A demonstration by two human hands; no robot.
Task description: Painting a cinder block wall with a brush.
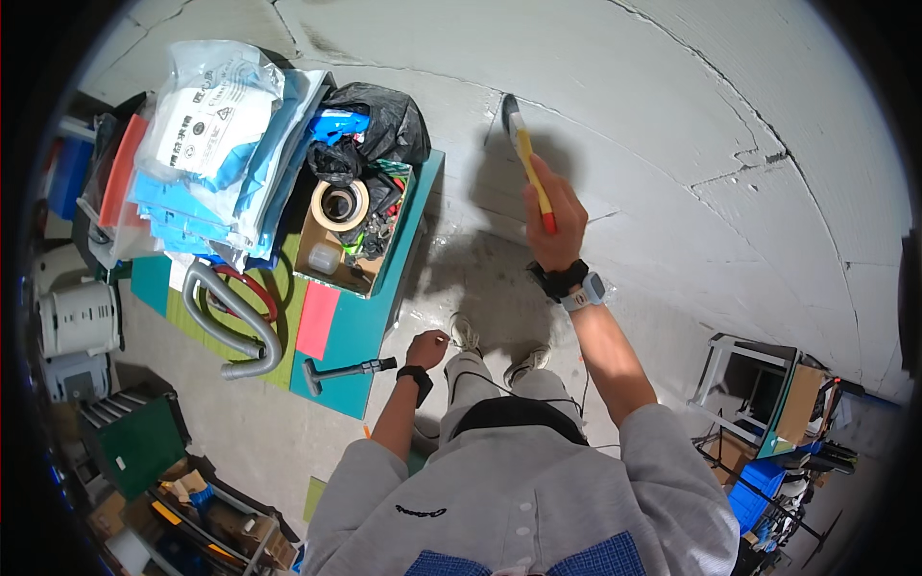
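Observation:
My right hand (557,216) is wrapped around the yellow, red-ended handle of a paintbrush (523,154). Its dark head is against or close to the cracked pale wall (615,115), by a thin crack line; whether it touches cannot be told. My left hand (428,349) hangs low beside the table's right edge, fingers curled, with nothing seen sticking out of them. Nearest to it on the teal tabletop (351,389) is a grey vacuum nozzle (336,372).
The table also bears a grey hose (213,322), a cardboard box (351,274) with tape rolls, a black plastic bag (389,120) and stacked blue-and-white packages (216,144). A framed stand (744,384) and a blue crate (757,492) are at the right.

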